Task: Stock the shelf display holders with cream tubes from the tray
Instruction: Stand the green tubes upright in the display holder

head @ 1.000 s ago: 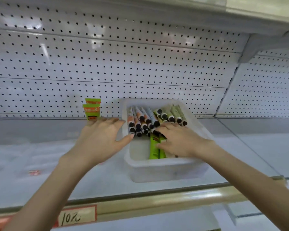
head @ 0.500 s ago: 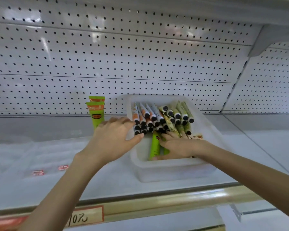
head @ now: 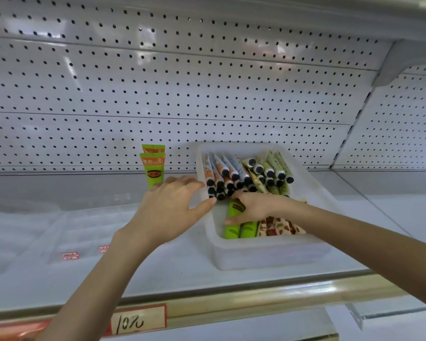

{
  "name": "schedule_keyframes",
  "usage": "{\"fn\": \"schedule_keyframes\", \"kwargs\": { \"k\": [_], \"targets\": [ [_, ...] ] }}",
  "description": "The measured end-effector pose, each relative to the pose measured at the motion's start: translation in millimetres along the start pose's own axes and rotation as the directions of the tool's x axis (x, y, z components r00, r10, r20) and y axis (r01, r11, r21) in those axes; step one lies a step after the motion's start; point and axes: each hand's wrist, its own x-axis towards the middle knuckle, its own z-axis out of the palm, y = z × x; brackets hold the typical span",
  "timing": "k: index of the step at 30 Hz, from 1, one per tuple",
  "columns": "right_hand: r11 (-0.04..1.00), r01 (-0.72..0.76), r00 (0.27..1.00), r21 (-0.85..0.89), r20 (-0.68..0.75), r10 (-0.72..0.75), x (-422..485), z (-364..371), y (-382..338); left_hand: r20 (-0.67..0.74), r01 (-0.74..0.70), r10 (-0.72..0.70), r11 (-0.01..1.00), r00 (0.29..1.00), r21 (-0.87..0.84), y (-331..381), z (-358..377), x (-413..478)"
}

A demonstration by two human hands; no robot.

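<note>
A white tray (head: 268, 251) sits on the shelf (head: 158, 271) near its front edge, packed with black-capped cream tubes (head: 234, 174). The right hand (head: 255, 207) reaches in and pinches a green tube (head: 232, 230). The left hand (head: 172, 209), fingers spread, touches the tray's left rim. Two upright tubes (head: 154, 173) stand at the shelf's back edge, left of the tray.

The left hand (head: 172, 210) is extended palm down, fingers straight and spread, holding nothing. The right hand (head: 253, 207) reaches in from the right, fingers and thumb curled round a green plastic cream tube (head: 232, 212).
</note>
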Motion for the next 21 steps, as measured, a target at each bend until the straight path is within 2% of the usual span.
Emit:
{"fn": "schedule_keyframes", "kwargs": {
  "k": [5, 10, 14, 17, 21],
  "targets": [
    [0.991, -0.025, 0.997, 0.133, 0.081, 0.014, 4.3, 3.4, 0.3, 0.019, 0.01, -0.009, 1.0, 1.0, -0.009, -5.3, 0.7, -5.2],
    [0.951, -0.01, 0.999, 0.308, -0.041, 0.024, -4.5, -3.7, 7.5, -0.001, -0.004, 0.004, 1.0, 1.0, -0.013, -9.5, 2.1, -5.3],
    [0.883, 0.133, 0.978, 0.449, -0.202, -0.045, -21.8, -11.7, 6.9, -0.014, -0.009, 0.009, 1.0, 1.0, -0.02, -8.3, 5.7, -1.4],
    [0.782, 0.269, 0.949, 0.563, -0.294, -0.114, -34.3, -12.7, 4.2, -0.038, -0.01, 0.009, 1.0, 0.999, -0.027, -5.2, 8.6, 2.1],
    [0.671, 0.402, 0.902, 0.623, -0.394, -0.174, -43.9, -10.3, 1.8, -0.075, -0.028, 0.024, 0.998, 0.997, -0.056, -1.3, 8.9, 5.7]
  ]
}}
